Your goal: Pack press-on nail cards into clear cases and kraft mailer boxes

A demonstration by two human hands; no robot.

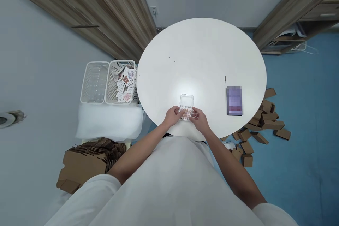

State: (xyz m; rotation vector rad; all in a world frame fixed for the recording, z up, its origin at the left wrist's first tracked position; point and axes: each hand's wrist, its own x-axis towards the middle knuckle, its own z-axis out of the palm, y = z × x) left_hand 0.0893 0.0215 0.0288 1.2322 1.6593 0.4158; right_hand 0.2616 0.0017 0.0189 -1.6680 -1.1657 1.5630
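A small clear plastic case (186,107) lies on the round white table (201,60) near its front edge, its lid flipped open away from me. Small pinkish pieces sit inside its near half. My left hand (173,116) grips the case's left side with curled fingers. My right hand (199,118) holds the right side, fingers pinched at the case's edge. Both hands touch the case.
A purple flat object (234,100) lies on the table's right part. Left of the table stand two white baskets (109,82), one holding several small packets (124,84), over white foam sheet (109,122). Flattened cardboard (88,162) lies lower left; several small brown boxes (261,127) litter the blue floor at right.
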